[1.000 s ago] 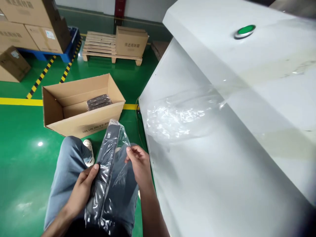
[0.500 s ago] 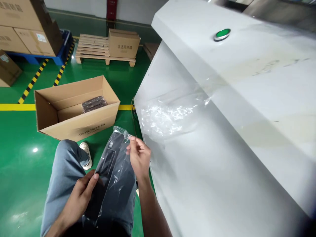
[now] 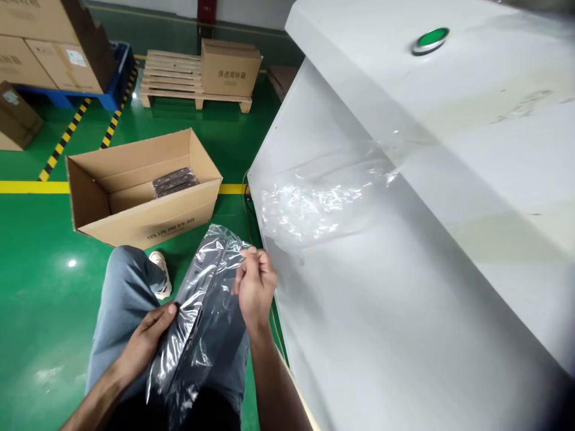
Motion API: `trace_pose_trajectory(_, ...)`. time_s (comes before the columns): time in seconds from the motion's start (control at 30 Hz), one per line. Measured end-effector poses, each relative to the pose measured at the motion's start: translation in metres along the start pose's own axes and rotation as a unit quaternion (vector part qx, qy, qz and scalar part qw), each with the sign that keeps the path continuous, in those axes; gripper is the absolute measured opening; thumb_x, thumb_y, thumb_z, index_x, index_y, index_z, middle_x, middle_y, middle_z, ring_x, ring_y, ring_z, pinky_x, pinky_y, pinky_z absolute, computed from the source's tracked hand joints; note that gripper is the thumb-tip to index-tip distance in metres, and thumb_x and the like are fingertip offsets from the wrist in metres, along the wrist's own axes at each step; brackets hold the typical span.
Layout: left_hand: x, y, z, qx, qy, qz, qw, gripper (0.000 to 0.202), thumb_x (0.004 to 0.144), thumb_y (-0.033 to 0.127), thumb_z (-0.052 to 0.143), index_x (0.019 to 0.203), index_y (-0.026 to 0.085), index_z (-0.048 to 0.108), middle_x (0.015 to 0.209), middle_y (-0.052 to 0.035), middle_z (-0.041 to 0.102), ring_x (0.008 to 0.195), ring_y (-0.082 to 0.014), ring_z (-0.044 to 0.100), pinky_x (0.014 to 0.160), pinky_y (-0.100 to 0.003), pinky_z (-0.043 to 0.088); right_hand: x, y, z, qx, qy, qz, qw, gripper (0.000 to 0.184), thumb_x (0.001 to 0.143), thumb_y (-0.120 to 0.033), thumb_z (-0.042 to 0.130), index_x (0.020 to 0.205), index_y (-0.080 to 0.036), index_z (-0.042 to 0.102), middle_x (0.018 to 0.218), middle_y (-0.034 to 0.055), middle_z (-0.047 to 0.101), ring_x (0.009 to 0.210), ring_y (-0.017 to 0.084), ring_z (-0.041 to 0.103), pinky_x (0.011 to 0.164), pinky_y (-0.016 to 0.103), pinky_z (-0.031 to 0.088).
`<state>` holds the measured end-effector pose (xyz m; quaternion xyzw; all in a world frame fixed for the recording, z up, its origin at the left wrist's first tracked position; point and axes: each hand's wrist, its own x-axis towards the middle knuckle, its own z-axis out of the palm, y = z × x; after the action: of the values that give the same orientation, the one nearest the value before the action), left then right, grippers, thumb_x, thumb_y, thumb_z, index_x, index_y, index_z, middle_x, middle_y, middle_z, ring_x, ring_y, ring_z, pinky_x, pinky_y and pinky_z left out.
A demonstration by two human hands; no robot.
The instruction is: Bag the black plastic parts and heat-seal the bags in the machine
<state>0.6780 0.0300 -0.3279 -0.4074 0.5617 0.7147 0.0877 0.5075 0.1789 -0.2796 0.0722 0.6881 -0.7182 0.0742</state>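
Note:
A long black item in a clear plastic bag (image 3: 202, 317) lies across my lap, over my jeans. My left hand (image 3: 150, 338) grips its lower left edge, thumb on top. My right hand (image 3: 255, 284) pinches the bag's open upper corner, fingers closed on the film. Just right of that hand stands a white machine housing (image 3: 404, 287) with loose clear film (image 3: 314, 203) draped on its slope.
An open cardboard box (image 3: 144, 224) with several dark packed items (image 3: 175, 181) sits on the green floor ahead left. A green button (image 3: 430, 39) tops the machine. A pallet with a carton (image 3: 230, 67) and stacked cartons (image 3: 49, 54) stand farther back, beyond yellow floor lines.
The bagged item has turned flatter, so more crinkled film faces up. My right hand has closed tighter on the bag's top corner. My left hand stays on the lower edge.

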Motion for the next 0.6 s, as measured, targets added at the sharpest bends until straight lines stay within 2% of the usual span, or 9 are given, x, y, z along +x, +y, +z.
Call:
trace_pose_trajectory(0.07,0.002,0.006,0.005,-0.003,-0.035,0.040,0.999,0.073,0.077,0.077,0.078,0.124,0.021,0.076,0.149,-0.0138,0.066,0.151,-0.0380,0.048,0.130,-0.050,0.033,-0.011,-0.002,0.002,-0.077,0.007,-0.057,0.995,0.049,0.099,-0.070,0.053,0.080,-0.025,0.056,0.053,-0.0079,0.045,0.045,0.011,0.041,0.045,0.026,0.036)
trace_pose_trajectory(0.13,0.002,0.014,0.016,0.008,-0.049,0.100,0.994,0.073,0.080,0.068,0.079,0.139,0.025,0.066,0.158,-0.0102,0.059,0.154,-0.0332,0.045,0.130,-0.045,0.033,-0.019,-0.004,0.003,-0.135,-0.002,-0.106,0.985,0.047,0.102,-0.066,0.052,0.078,-0.025,0.054,0.055,-0.0060,0.047,0.050,0.012,0.045,0.050,0.026,0.038)
trace_pose_trajectory(0.2,0.002,0.020,0.029,0.051,-0.042,0.149,0.987,0.070,0.081,0.059,0.082,0.138,0.025,0.060,0.149,-0.0108,0.065,0.143,-0.0317,0.055,0.123,-0.044,0.042,-0.025,-0.008,0.004,-0.156,-0.019,-0.131,0.979,0.045,0.103,-0.063,0.052,0.078,-0.025,0.054,0.057,-0.0050,0.048,0.052,0.013,0.046,0.052,0.027,0.038)
trace_pose_trajectory(0.27,0.003,0.024,0.039,0.090,-0.026,0.176,0.980,0.061,0.083,0.054,0.081,0.131,0.023,0.057,0.132,-0.0101,0.073,0.128,-0.0299,0.064,0.113,-0.042,0.048,-0.027,-0.012,0.002,-0.153,-0.036,-0.140,0.978,0.044,0.104,-0.062,0.052,0.080,-0.025,0.055,0.057,-0.0047,0.049,0.052,0.013,0.046,0.052,0.027,0.037)
trace_pose_trajectory(0.33,0.005,0.025,0.043,0.107,-0.003,0.199,0.974,0.059,0.083,0.052,0.081,0.127,0.023,0.056,0.121,-0.0086,0.074,0.119,-0.0287,0.066,0.106,-0.040,0.050,-0.027,-0.016,0.000,-0.147,-0.045,-0.142,0.978,0.042,0.104,-0.061,0.052,0.082,-0.025,0.058,0.057,-0.0046,0.049,0.052,0.013,0.045,0.052,0.027,0.037)
trace_pose_trajectory(0.4,0.007,0.024,0.043,0.123,0.017,0.225,0.966,0.063,0.079,0.050,0.086,0.127,0.023,0.056,0.121,-0.0082,0.073,0.117,-0.0288,0.066,0.102,-0.039,0.050,-0.027,-0.018,-0.002,-0.148,-0.047,-0.143,0.978,0.042,0.103,-0.061,0.054,0.083,-0.024,0.060,0.057,-0.0043,0.050,0.052,0.013,0.045,0.051,0.027,0.036)
trace_pose_trajectory(0.47,0.008,0.024,0.039,0.133,0.019,0.229,0.964,0.060,0.081,0.052,0.084,0.126,0.022,0.058,0.120,-0.0081,0.073,0.115,-0.0288,0.065,0.099,-0.038,0.050,-0.026,-0.019,-0.003,-0.141,-0.036,-0.139,0.980,0.043,0.102,-0.063,0.055,0.084,-0.024,0.061,0.055,-0.0047,0.049,0.050,0.013,0.045,0.049,0.028,0.036)
trace_pose_trajectory(0.6,0.003,0.024,0.031,0.089,-0.017,0.171,0.981,0.053,0.090,0.061,0.070,0.124,0.020,0.065,0.121,-0.0098,0.073,0.113,-0.0287,0.066,0.095,-0.036,0.051,-0.022,-0.023,-0.002,-0.087,0.010,-0.095,0.992,0.052,0.103,-0.071,0.046,0.082,-0.025,0.058,0.046,-0.0073,0.046,0.039,0.012,0.042,0.042,0.027,0.035)
